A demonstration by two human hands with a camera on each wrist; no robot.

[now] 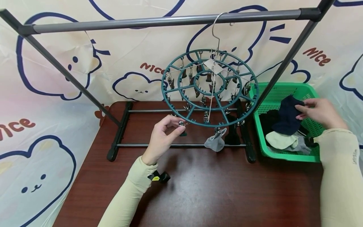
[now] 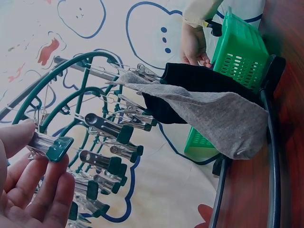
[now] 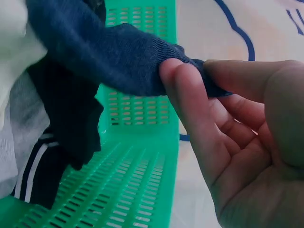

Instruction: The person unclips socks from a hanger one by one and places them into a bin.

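Observation:
Between thumb and fingers my left hand (image 1: 165, 134) pinches a metal clip (image 2: 50, 145) with green tips, at the near left rim of the round green hanger (image 1: 190, 121). Over at the basket, my right hand (image 1: 321, 112) pinches the cuff of a navy sock (image 1: 286, 115); in the right wrist view the navy sock (image 3: 128, 57) stretches leftward from the fingertips. A grey sock (image 1: 215, 142) hangs from a clip on the hanger's near edge. Beside it a black sock (image 1: 232, 134) hangs too. Several unused clips (image 2: 102, 164) dangle around the rings.
The green basket (image 1: 292, 157) stands at the right of the table with several socks in it, among them a pale one (image 1: 280, 140) and a striped black one (image 3: 40, 171). The hanger's hook sits on the rack's grey top bar (image 1: 127, 22). Its feet (image 1: 113, 153) stand on the brown table (image 1: 227, 189).

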